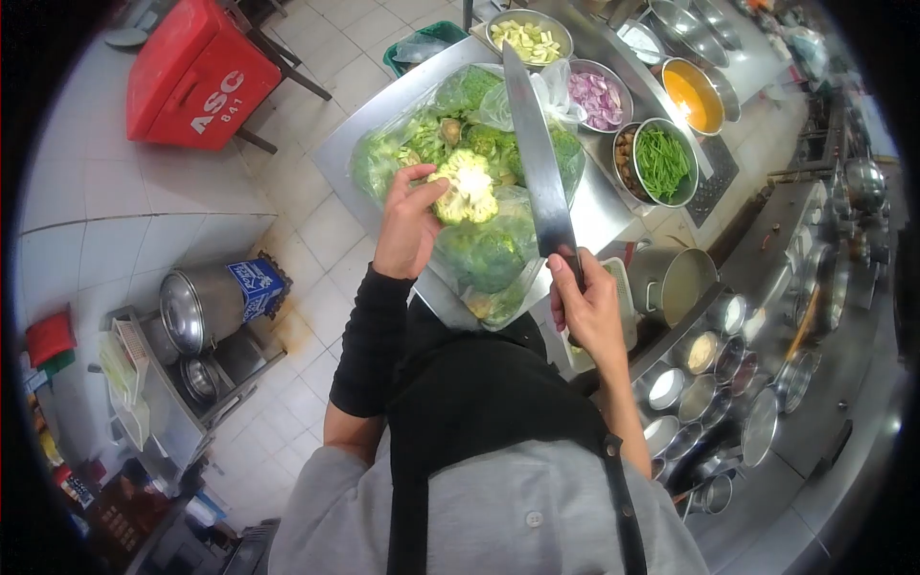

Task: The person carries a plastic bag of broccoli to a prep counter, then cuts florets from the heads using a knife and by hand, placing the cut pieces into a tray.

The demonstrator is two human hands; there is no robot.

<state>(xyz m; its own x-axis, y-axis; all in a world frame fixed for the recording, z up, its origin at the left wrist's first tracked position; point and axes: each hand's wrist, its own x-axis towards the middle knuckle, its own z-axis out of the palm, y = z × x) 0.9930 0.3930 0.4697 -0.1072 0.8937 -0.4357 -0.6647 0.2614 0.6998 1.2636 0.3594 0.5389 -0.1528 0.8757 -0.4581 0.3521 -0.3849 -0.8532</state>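
My left hand (410,222) grips a pale yellow-green cauliflower head (467,186) by its left side, with its cut white face turned up. My right hand (585,305) is wrapped round the dark handle of a large kitchen knife (537,144). The broad blade points away from me, to the right of the cauliflower and apart from it. Under both lie clear plastic bags of green broccoli (484,257), spread over a steel table (337,146). Part of the bagged vegetables is hidden behind the blade and my left hand.
Beyond the table stand bowls of chopped pale green vegetable (529,40), sliced purple onion (596,99), cut green stalks (663,163) and orange liquid (692,96). A large pot (676,280) is at my right, near a counter with several small bowls. A red box (187,77) stands far left.
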